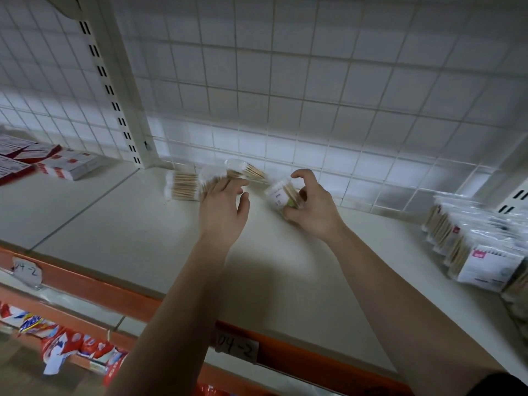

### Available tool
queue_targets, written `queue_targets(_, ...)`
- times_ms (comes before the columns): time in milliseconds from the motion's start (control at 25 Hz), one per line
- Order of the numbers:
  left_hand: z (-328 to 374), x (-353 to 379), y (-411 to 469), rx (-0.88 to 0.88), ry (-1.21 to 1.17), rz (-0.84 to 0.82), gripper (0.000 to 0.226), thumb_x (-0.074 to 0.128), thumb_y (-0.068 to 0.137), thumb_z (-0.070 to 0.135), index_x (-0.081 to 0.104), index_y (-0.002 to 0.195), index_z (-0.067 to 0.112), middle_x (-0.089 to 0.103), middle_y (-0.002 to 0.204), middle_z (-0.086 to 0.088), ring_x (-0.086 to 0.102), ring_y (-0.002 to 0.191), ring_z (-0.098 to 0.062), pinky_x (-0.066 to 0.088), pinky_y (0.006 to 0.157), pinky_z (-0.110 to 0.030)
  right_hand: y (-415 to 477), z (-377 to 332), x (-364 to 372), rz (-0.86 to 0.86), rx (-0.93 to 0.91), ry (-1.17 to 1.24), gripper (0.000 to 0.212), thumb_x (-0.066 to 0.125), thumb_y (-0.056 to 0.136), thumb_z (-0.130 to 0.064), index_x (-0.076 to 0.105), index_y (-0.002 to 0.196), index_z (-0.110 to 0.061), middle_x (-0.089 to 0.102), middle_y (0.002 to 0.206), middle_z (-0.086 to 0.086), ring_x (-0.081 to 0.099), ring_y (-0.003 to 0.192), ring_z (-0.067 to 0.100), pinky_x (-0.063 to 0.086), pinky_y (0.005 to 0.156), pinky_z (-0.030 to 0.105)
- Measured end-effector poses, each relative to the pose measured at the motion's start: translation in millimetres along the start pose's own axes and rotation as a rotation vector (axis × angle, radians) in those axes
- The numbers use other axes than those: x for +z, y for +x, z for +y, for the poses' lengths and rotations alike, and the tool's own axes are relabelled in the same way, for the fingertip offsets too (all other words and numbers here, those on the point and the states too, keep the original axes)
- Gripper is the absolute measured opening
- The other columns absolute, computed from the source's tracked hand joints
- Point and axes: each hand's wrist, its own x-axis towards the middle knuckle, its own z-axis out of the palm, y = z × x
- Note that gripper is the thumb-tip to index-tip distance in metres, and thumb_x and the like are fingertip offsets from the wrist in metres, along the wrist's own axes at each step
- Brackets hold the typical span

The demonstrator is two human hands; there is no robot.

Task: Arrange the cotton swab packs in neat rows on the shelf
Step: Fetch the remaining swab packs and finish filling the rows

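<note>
- At far left we see red-and-white boxes lying flat, some overlapping.
- Behind, we find a white wire grid panel and a slotted white upright.
- We read "04-2" handwritten on a left label tag and a right label tag, both on the orange edge strip.
- Lower left, we spot colourful packets.

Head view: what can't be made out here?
All head view.
Label on the held pack: too small and blurred, partly covered by the right hand.
Count of the back packs: hidden by blur and the left hand.
Extent of the right-side stack: blurred, cut off by the frame edge.
The red-and-white boxes: cut off by the left edge.
</note>
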Motion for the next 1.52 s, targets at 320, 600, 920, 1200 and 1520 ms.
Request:
queue_targets(320,4.3,-16.8,8.7,0.014,0.097,0.076,0.029,0.06,0.082,0.016,0.065,0.11,0.016,0.059,0.108,-0.007,0.054,0.1,-0.033,0.045,0.088,-0.045,-22.5,6.9,-23.3,-0.014,0.001,0.19,0.054,0.067,0.078,-0.01,0.041,0.121,-0.032,0.053,0.096,-0.002,0.055,0.078,0.016,0.048,0.062,0.019)
queue_targets(600,-9.3,-24.6,38.5,-0.221,0.333,-0.276,0.058,0.061,0.089,0.026,0.038,0.141,0.019,0.034,0.142,-0.015,0.039,0.126,-0.038,0.036,0.102,-0.047,-31.5,8.9,-40.3,-0.096,-0.061,0.284,0.046,0.063,0.08,-0.002,0.05,0.112,-0.033,0.052,0.107,0.002,0.051,0.081,0.019,0.046,0.069,0.023)
queue_targets(920,4.9,-35.6,31.5,-0.14,0.173,-0.163,0.041,0.07,0.081,0.018,0.051,0.116,0.011,0.052,0.115,-0.015,0.049,0.104,-0.036,0.031,0.086,-0.034,-43.0,20.0,-50.9,-0.037,0.15,0.54,0.029,0.062,0.084,-0.009,0.052,0.1,-0.031,0.058,0.1,0.007,0.058,0.086,0.022,0.049,0.085,0.046)
queue_targets(1200,40.0,-34.6,7.3,-0.006,-0.067,-0.153,0.043,0.071,0.082,0.03,0.053,0.117,0.014,0.059,0.112,-0.009,0.056,0.098,-0.03,0.038,0.077,-0.032,-66.8,15.6,-67.7,-0.008,0.202,0.695,0.038,0.047,0.094,-0.004,0.058,0.116,-0.033,0.06,0.098,0.01,0.059,0.087,0.023,0.049,0.079,0.037)
queue_targets(1520,116.9,-21.5,-9.6,0.152,-0.281,-0.199,0.027,0.05,0.097,0.026,0.055,0.123,0.027,0.048,0.097,-0.002,0.047,0.075,0.006,0.03,0.071,-0.01,-115.1,18.0,-114.9,0.108,0.189,0.824,0.04,0.065,0.083,-0.013,0.052,0.112,-0.038,0.06,0.095,-0.004,0.053,0.089,0.018,0.046,0.079,0.039)
